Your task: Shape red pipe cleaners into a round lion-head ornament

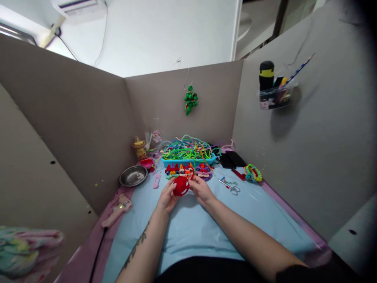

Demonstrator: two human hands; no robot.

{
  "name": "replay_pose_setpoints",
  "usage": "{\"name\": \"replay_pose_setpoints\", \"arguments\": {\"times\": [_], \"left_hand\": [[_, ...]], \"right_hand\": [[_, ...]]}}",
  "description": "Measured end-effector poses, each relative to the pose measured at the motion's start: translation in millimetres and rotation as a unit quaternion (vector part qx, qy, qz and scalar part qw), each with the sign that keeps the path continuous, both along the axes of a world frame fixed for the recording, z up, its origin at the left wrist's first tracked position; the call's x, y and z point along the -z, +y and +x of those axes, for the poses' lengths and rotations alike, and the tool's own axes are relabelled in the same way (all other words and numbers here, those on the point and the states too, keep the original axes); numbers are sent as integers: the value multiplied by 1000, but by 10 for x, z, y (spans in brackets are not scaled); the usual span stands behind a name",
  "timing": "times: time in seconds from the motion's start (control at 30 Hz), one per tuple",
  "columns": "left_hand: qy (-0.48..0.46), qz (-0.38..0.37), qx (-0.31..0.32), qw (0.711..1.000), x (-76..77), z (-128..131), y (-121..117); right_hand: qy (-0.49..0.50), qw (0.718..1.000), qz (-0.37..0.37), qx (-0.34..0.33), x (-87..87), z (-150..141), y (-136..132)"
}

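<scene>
A round red ball (180, 186) with white patches is held up over the blue table cover. The fingers of my left hand (169, 195) are closed around its left side. At its right edge, my right hand (202, 191) pinches a short red strand (192, 176) that looks like a pipe cleaner. Whether the strand is joined to the ball I cannot tell. Just behind both hands lies a row of colourful fuzzy figures (180, 169), red, orange and purple among them. My fingertips hide part of the ball.
A blue basket (188, 162) heaped with coloured pipe cleaners stands behind the figures. To the left are a metal bowl (127, 183) and a pink glue gun (117, 214) with a cord. Scissors (232, 189), black phones (232, 159) and a yellow-green ring bundle (252, 173) lie right. Grey panels enclose the table.
</scene>
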State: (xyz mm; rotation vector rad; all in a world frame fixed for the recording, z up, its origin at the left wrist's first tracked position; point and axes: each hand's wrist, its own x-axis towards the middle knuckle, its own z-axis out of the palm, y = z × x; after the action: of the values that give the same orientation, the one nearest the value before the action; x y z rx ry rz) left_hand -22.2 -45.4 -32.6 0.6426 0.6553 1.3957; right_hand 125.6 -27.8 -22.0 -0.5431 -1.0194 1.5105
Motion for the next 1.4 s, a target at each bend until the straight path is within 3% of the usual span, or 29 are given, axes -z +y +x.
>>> {"name": "replay_pose_setpoints", "arguments": {"times": [0.23, 0.5, 0.73, 0.87, 0.93, 1.0, 1.1, 1.27, 1.4], "left_hand": [[18, 7, 37, 999, -13, -4, -29], [17, 7, 41, 999, -40, -4, -49], [27, -10, 27, 999, -23, -6, -29], [86, -1, -51, 995, 26, 52, 19], [172, 38, -127, 976, 37, 77, 22], [268, 96, -161, 945, 31, 90, -1], [330, 174, -102, 922, -3, 107, -70], [276, 202, 35, 939, -55, 163, -160], [292, 169, 21, 941, -65, 179, -162]], "right_hand": [[25, 999, -32, -29, -30, 56, 33], [-53, 997, -50, 9, 27, 89, 83], [-103, 994, -8, -21, 83, 61, 89], [-119, 992, 29, 39, 82, 46, 90], [-156, 980, 66, 103, 68, 64, 98], [-204, 962, 104, 148, 46, 97, 108], [-258, 940, 159, 157, 2, 156, 119], [-291, 930, 200, 103, -53, 222, 101], [-290, 931, 212, 67, -51, 218, 73]]}}
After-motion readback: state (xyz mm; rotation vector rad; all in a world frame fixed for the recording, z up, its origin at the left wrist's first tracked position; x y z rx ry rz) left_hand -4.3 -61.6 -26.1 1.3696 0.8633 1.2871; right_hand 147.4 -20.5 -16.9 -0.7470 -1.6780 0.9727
